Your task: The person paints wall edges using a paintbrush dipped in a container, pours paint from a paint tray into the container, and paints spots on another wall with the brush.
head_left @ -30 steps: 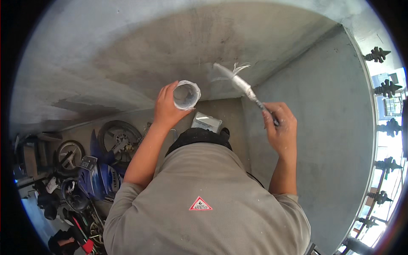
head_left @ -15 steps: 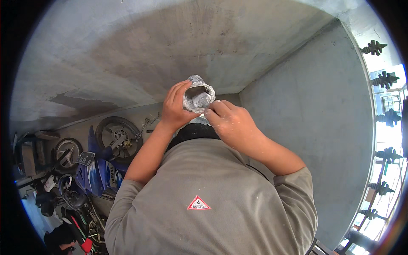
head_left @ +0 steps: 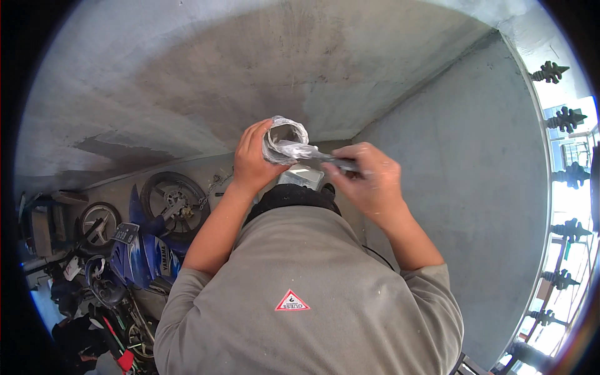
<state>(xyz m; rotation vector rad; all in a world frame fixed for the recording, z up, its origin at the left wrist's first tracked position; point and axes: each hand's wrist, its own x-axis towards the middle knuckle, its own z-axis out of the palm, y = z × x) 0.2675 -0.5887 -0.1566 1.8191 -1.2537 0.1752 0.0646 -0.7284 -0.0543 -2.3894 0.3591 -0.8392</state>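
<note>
In front of my waist, my left hand (head_left: 251,160) is wrapped round the side of a crumpled, greyish plastic bag (head_left: 303,130), whose round mouth is smeared with white. My right hand (head_left: 376,178), a little blurred, grips the dark handle of what looks like a putty knife (head_left: 332,160). Its far end reaches left to the bag's lower rim and carries white paste (head_left: 295,149). Much of the bag's inside lies in shadow.
Below the hands is a pale clear-looking container (head_left: 302,177). Grey plastered walls (head_left: 450,175) rise ahead and to the right. A blue motorcycle (head_left: 140,253) and a loose wheel (head_left: 100,224) stand at left; a railing with dark finials (head_left: 565,117) edges the far right.
My right hand has moved right, away from the bag, and the putty knife's dark handle now shows. The bag has tilted and shifted slightly left in my left hand.
</note>
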